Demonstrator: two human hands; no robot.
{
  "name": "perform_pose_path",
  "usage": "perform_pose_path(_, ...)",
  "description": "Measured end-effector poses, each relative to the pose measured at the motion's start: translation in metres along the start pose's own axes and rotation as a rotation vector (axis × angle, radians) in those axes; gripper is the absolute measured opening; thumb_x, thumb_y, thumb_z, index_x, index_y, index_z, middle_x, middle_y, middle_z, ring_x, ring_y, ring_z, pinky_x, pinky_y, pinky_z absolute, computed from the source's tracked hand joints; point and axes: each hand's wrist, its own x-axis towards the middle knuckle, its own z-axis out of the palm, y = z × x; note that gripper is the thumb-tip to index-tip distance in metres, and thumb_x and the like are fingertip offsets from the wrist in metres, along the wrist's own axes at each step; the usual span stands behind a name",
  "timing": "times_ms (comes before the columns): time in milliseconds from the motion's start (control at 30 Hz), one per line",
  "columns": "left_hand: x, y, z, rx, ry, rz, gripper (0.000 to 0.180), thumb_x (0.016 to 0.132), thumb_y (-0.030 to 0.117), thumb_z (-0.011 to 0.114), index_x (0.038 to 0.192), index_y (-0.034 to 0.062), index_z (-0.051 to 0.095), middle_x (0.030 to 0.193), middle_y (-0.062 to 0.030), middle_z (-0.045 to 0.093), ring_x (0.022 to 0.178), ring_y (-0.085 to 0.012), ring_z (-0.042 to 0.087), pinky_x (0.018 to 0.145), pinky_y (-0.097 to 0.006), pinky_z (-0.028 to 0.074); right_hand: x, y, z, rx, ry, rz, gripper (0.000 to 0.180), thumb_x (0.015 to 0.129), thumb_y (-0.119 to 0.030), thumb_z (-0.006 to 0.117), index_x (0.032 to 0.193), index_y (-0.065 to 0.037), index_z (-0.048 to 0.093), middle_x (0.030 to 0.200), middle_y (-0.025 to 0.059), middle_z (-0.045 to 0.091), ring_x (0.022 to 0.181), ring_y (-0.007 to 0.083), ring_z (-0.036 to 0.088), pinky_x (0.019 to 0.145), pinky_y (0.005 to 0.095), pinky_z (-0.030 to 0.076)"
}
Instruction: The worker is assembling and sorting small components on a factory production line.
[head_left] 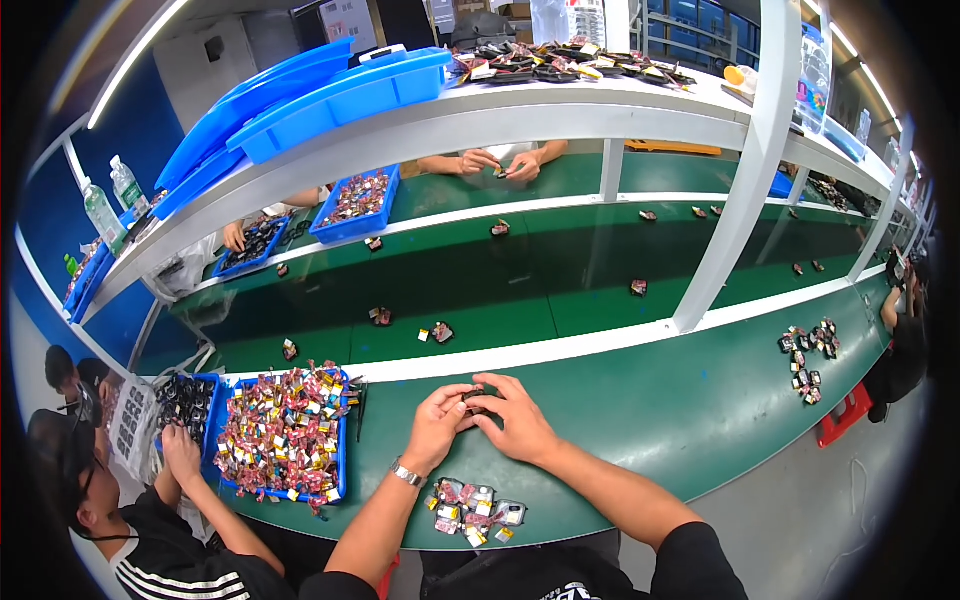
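The left hand (pixel 436 425) and the right hand (pixel 512 420) meet over the green bench (pixel 680 410), fingertips pinched together on one small dark part (pixel 473 396) held between them; both hands are closed on it. A metal watch (pixel 407 473) sits on the left wrist.

Taking the blue tray (pixel 338 470) as the landmark: it lies on the bench just left of the left hand, heaped with small red, yellow and silver packets (pixel 280 425). The held part is to the right of the tray, near its upper corner. A small pile of finished pieces (pixel 475 508) lies right of the tray and below the hands, near the bench's front edge. Left of the tray stands a second blue tray (pixel 213 385) of dark parts, where another person's hand (pixel 180 445) rests. Far to the right of the tray, another cluster of pieces (pixel 808 362) lies on the bench.

Beyond the tray runs a darker green belt (pixel 520 280) with single pieces scattered along it. Across the belt, another person's hands (pixel 500 162) work on a small piece, and a third blue tray (pixel 357 205) of packets sits to their left. Above, a white shelf (pixel 560 105) carries empty blue bins (pixel 340 95).
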Motion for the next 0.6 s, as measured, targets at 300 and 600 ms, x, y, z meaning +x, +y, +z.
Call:
perform_pose_path(300,0.0007,0.0038,0.0071,-0.065,-0.017,0.009,0.029,0.098,0.005,0.049,0.127,-0.0009,0.047,0.116,-0.0120,0.063,0.105,-0.0194,0.063,0.089,-0.035,0.056,0.0048,0.0049,-0.0035,-0.091,0.088,-0.131,0.020,0.075,-0.001,0.071,0.094,-0.005,0.065,0.101,0.0083,0.060,0.091,0.0255,0.062,0.073,0.0330,0.055)
perform_pose_path(600,0.0013,0.0023,0.0029,-0.046,0.000,-0.019,0.028,0.098,0.004,0.050,0.125,-0.0015,0.048,0.112,-0.0100,0.064,0.101,-0.0178,0.064,0.088,-0.035,0.056,0.0070,-0.0010,0.0010,-0.160,0.124,-0.151,0.018,0.075,-0.004,0.072,0.091,-0.004,0.065,0.097,0.0079,0.060,0.087,0.0246,0.062,0.071,0.0337,0.054)
